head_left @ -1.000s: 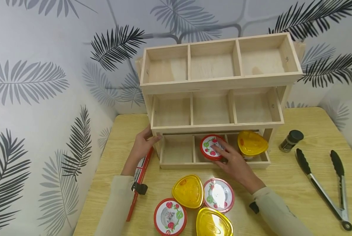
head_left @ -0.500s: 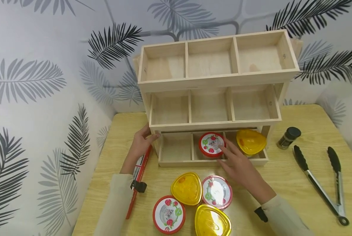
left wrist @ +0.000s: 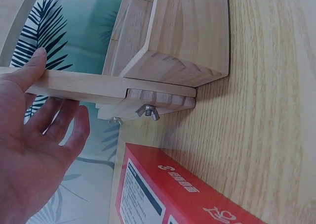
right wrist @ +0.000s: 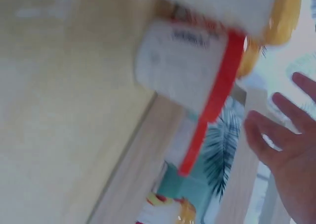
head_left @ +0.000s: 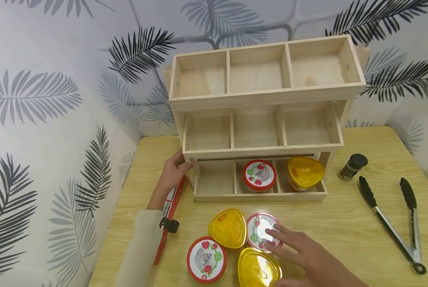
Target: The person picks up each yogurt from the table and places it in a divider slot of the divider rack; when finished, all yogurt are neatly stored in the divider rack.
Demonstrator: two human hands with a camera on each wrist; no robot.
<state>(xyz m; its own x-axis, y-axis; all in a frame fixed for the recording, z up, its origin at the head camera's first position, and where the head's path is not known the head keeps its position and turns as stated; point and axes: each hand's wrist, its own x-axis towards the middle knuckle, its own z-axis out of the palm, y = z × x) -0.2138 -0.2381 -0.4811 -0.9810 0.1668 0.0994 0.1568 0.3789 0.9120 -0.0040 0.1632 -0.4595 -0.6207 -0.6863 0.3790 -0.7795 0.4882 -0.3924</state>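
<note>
My left hand [head_left: 172, 173] grips the left side post [left wrist: 84, 84] of the wooden rack, thumb on one side and fingers on the other. My right hand [head_left: 307, 257] holds nothing; its fingers are spread close over a round red-rimmed tub [head_left: 258, 225] on the table. The right wrist view, blurred, shows this white tub [right wrist: 180, 68] from the side. Inside the bottom tray [head_left: 214, 197], a strawberry-patterned round tub [head_left: 259, 175] sits in the middle compartment and a yellow-lidded tub [head_left: 306, 171] tilts in the right one. The left compartment is bare.
Two yellow-lidded tubs, one left [head_left: 228, 228] and one nearer [head_left: 258, 267], and another red-rimmed tub [head_left: 206, 260] stand in front of the rack. A long red box [left wrist: 173, 184] lies at the left. Tongs [head_left: 397, 231] and a black-capped jar [head_left: 353, 167] lie right.
My right hand has let go of the round tub in the middle compartment and moved down toward the tubs on the table. The left hand has stayed on the post.
</note>
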